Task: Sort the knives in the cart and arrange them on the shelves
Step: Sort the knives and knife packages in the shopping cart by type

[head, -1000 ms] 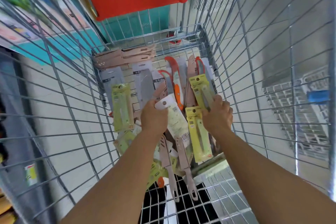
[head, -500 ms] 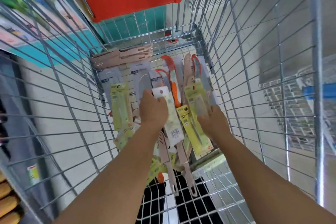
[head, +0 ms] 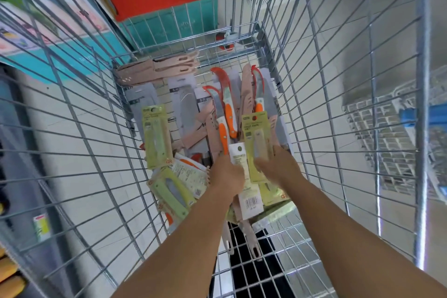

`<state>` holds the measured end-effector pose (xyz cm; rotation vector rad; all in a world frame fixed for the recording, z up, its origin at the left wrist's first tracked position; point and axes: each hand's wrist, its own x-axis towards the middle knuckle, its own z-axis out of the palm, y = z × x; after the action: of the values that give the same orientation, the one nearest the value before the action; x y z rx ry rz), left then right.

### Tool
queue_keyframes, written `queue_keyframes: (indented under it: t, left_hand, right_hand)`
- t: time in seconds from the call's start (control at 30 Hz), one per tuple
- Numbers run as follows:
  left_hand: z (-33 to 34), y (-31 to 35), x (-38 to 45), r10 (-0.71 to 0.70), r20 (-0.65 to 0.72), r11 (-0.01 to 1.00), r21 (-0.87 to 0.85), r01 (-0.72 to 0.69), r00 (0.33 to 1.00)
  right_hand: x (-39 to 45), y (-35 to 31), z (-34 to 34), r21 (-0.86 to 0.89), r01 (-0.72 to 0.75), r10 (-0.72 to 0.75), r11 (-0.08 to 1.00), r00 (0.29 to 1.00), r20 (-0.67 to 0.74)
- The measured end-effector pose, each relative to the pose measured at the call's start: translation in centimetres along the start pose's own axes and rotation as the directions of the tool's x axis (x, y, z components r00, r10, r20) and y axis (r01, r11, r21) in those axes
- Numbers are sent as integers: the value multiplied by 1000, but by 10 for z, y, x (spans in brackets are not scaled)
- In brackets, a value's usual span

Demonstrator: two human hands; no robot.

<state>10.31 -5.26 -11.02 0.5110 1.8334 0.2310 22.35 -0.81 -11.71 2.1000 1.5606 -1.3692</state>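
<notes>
Two bare forearms are showing, reaching into the wire cart (head: 314, 94) from its near end. Neither arm is wearing a sleeve, watch, bracelet or glove. The left hand (head: 226, 176) and right hand (head: 278, 167) are showing no rings where their backs are facing the camera; the fingertips are hidden.

The left hand (head: 227, 174) has carried its white-carded knife (head: 244, 181) rightward against the right hand's (head: 278, 167) yellow pack (head: 256, 143).

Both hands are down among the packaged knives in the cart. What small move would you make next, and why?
Probably lift both packs out together. The right hand already grips a green-carded knife, the left hand holds a white-carded pack, and both packs lie on top of the pile in the cart.
</notes>
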Motion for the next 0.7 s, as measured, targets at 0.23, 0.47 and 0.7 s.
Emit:
queue_keyframes:
  t: [0.23, 0.47, 0.7]
  left_hand:
    - [-24, 17, 3, 70, -158, 956, -273, -112, 985]
    - [-80, 40, 33, 1, -487, 920, -342, -192, 873]
    - [-109, 45, 55, -27, -534, 892, -394, -220, 845]
  right_hand:
    - [1, -31, -11, 350, 24, -34, 937, 999, 22]
    - [37, -106, -25, 651, -56, 37, 757, 998, 42]
    - [96, -180, -29, 773, -28, 14, 633, 1000, 25]
